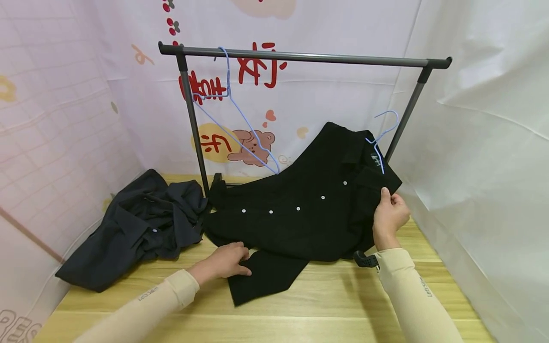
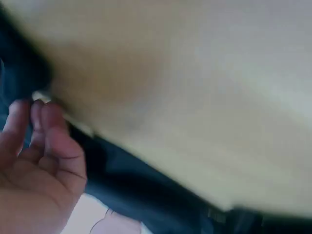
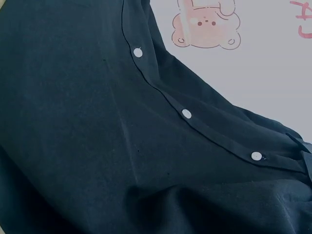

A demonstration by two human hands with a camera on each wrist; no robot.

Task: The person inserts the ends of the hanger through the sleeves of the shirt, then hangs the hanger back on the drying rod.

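A black button-up shirt (image 1: 291, 224) with white buttons spreads across the middle, its collar end raised at the right. My right hand (image 1: 391, 213) pinches the shirt by the shoulder beside the collar. A blue wire hanger (image 1: 380, 157) sits in the neck opening, hook upward, its lower part hidden by cloth. My left hand (image 1: 229, 260) lies at the shirt's lower edge over a sleeve (image 1: 274, 278), fingers loosely bent. In the left wrist view, the left hand's fingers (image 2: 56, 126) come up beside dark cloth. The right wrist view shows the buttoned front (image 3: 186, 114), without the hand.
A grey clothes rail (image 1: 309, 57) stands behind the shirt. Another blue hanger (image 1: 246, 119) hangs from its left part. A crumpled dark garment (image 1: 146, 228) lies on the wooden table (image 1: 326, 309) at the left. Printed curtains (image 1: 480, 157) enclose the sides and back.
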